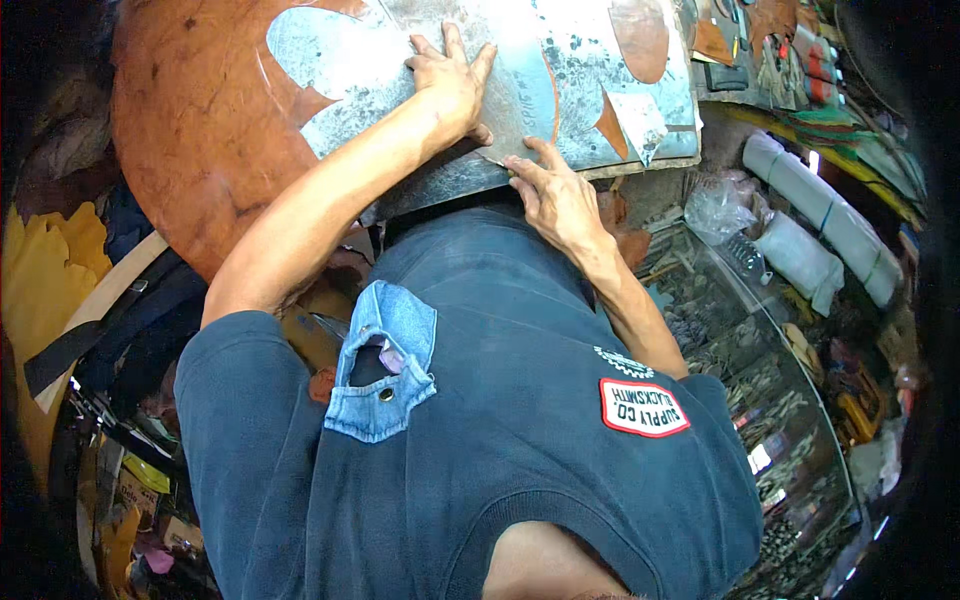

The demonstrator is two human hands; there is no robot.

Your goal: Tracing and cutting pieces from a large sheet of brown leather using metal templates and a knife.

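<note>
My left hand (452, 88) lies flat with its fingers spread on a grey, shiny sheet (515, 60) at the work surface. My right hand (562, 205) is at the front edge of the surface, fingers bent and pinched together. A thin pale tip pokes out beyond its fingertips; what they hold is mostly hidden. Under and beside the sheet, a large brown leather hide (190, 110) spreads left and hangs over the edge. Below my left wrist runs a dark strip (440, 180) along the front edge.
On the worktop's right lie brown leather offcuts (640, 38) and a pale pointed piece (637, 125). Tools (775, 65) sit at the far right. White wrapped rolls (820, 205) and a glass-topped case (740, 350) stand to my right. Yellow leather (50, 270) hangs at left.
</note>
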